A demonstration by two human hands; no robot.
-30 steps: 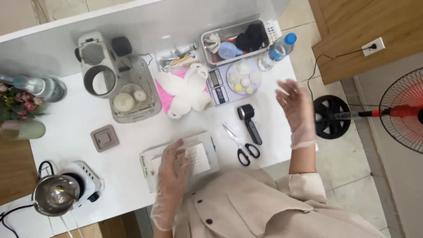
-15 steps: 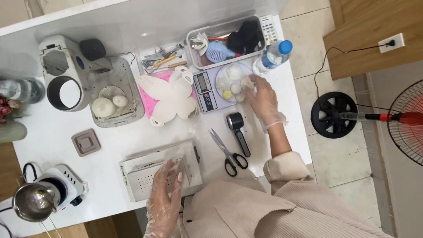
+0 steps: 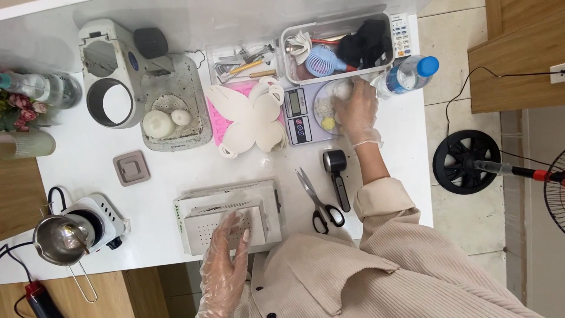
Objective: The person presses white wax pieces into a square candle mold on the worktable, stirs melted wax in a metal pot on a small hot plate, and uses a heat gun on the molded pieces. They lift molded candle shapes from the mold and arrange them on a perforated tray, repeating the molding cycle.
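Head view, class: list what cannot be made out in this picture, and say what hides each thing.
- Head view: the dough balls on the scale plate are mostly covered by the right hand, so whether it grips one is unclear.
- Head view: the left hand lies over part of the white perforated box.
- Head view: the standing fan is cut off by the right edge.
- Head view: the tools in the small clear tray are too small to identify.

right hand (image 3: 355,112) hides part of scale plate (image 3: 322,105) | fan (image 3: 553,182) cut by right edge
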